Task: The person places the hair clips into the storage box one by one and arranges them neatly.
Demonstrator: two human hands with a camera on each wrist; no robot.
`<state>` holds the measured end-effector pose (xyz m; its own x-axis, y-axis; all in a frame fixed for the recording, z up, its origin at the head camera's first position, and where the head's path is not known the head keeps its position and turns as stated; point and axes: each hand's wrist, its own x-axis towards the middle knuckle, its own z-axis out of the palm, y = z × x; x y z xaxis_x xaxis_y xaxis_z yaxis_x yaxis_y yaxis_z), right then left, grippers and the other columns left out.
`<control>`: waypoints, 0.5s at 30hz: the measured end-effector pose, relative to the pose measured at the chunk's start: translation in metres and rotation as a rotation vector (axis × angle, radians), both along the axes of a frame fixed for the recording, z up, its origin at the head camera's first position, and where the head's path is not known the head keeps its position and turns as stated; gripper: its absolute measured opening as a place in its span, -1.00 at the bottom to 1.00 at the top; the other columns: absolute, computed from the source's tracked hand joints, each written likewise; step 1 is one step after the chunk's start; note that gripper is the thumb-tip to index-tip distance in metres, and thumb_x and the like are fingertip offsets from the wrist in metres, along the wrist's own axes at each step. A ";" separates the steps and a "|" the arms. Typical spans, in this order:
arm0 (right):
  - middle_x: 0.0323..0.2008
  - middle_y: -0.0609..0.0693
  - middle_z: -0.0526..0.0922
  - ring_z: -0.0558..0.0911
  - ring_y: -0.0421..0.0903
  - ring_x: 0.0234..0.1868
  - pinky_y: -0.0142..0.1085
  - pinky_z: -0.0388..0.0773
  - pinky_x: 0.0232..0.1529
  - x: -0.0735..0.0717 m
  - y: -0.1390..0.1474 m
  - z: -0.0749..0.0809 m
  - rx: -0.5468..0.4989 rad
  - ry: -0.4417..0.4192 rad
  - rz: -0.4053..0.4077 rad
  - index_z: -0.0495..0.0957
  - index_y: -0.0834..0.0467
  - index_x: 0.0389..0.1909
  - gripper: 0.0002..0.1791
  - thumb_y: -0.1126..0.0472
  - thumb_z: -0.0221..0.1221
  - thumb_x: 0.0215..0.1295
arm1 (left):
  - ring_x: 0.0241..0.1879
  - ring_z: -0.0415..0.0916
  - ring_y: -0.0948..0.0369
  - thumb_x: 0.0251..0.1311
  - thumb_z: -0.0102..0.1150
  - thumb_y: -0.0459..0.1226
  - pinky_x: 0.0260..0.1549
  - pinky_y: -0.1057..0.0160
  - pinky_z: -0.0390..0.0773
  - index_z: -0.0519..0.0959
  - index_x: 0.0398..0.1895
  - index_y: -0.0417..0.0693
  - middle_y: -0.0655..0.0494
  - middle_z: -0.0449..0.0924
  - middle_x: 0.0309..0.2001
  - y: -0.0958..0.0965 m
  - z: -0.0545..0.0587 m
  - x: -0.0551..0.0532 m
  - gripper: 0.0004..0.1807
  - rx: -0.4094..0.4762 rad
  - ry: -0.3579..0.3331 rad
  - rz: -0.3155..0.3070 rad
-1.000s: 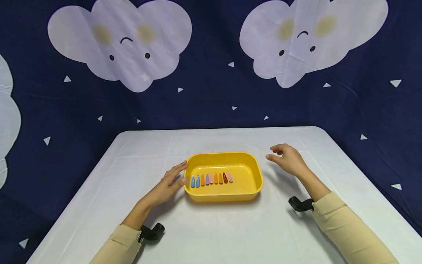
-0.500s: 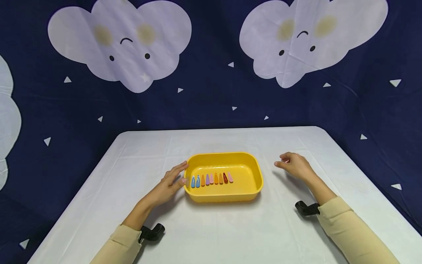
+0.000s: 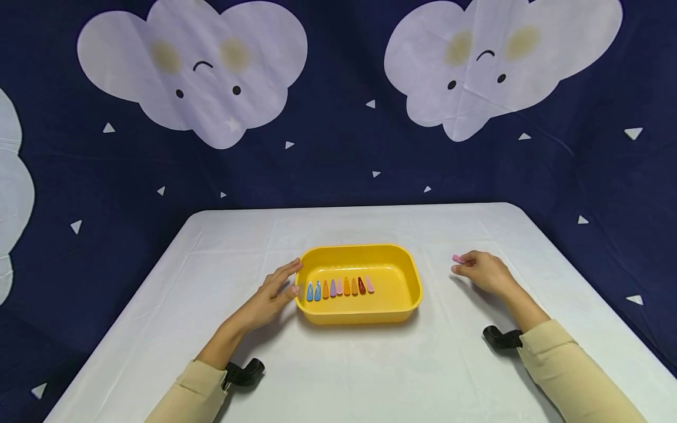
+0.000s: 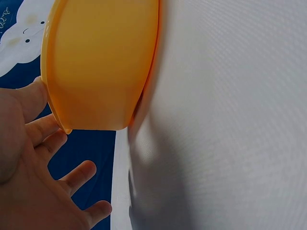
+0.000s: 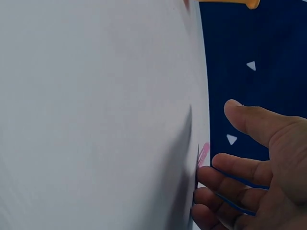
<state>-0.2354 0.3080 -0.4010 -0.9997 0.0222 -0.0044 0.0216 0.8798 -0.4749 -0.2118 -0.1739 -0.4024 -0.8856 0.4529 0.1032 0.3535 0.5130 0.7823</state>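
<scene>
A yellow plastic tray (image 3: 396, 294) sits mid-table, holding a row of several hair clips: blue ones (image 3: 317, 290) at the left, then orange, purple and pink, a dark red one (image 3: 362, 285), and a pink one (image 3: 369, 284) at the right end. My left hand (image 3: 268, 299) touches the tray's left end with thumb and fingertips, fingers relaxed and spread. To the right of the tray, a loose pink hair clip (image 3: 457, 258) shows at the fingertips of my right hand (image 3: 485, 273). In the right wrist view, thumb and fingers stand apart, with the pink clip (image 5: 204, 154) beyond the fingers, partly covered.
A white cloth covers the table (image 3: 349, 376). Behind it hangs a dark blue curtain (image 3: 338, 176) with clouds and small white triangles. Each wrist carries a black camera mount, one at the left (image 3: 245, 373) and one at the right (image 3: 502, 339).
My right hand has moved right and toward me, away from the tray, and the loose pink clip has come into sight at its fingertips. Left hand, tray and row of clips stay put.
</scene>
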 end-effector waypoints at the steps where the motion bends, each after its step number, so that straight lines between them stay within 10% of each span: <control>1: -0.06 0.27 0.64 0.56 0.21 -0.01 0.01 0.44 -0.07 0.000 0.001 0.000 0.008 0.008 -0.002 0.49 0.32 0.06 -0.38 -0.13 0.18 0.22 | 0.44 -0.09 -0.08 0.39 -0.06 -0.16 0.36 -0.29 -0.09 0.16 0.43 0.00 0.08 -0.05 0.51 0.000 0.000 0.000 -0.44 -0.001 0.000 0.001; 15: 0.06 0.41 0.53 0.35 0.37 0.03 0.14 0.28 0.05 -0.009 0.017 -0.005 0.051 0.039 -0.039 0.46 0.40 0.08 -0.32 -0.10 0.21 0.17 | 0.43 -0.09 -0.07 0.39 -0.06 -0.17 0.35 -0.29 -0.11 0.16 0.42 0.01 0.09 -0.04 0.51 0.000 0.000 0.000 -0.44 0.000 -0.001 -0.001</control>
